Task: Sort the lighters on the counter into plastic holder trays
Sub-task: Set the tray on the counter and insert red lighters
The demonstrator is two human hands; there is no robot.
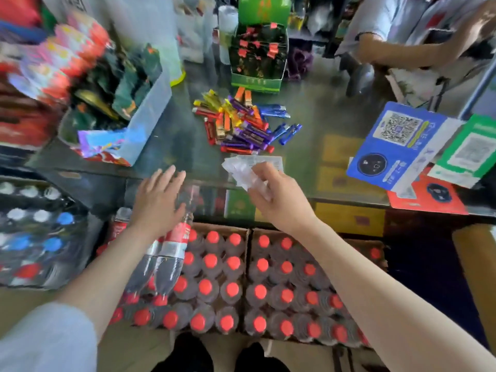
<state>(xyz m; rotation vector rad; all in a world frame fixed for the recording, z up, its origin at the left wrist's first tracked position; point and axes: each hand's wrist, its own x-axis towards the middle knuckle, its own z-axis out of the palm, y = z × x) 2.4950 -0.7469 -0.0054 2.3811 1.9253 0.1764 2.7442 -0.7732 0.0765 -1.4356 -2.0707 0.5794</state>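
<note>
A loose pile of lighters (243, 122) in red, orange, yellow, purple and blue lies on the glass counter (316, 108), in the middle. Just in front of the pile, my right hand (276, 196) grips a clear plastic holder tray (248, 171) above the counter's near edge. The tray looks crumpled and see-through, and I see no lighters in it. My left hand (158, 202) hovers open, fingers spread, to the left of the tray, at the counter's front edge, holding nothing.
A green display box (256, 60) stands behind the pile. A clear bin of packets (120, 103) sits at left. Blue and green QR signs (402, 146) stand at right. Crates of red-capped bottles (233, 283) fill the floor below. Another person (418, 30) sits beyond the counter.
</note>
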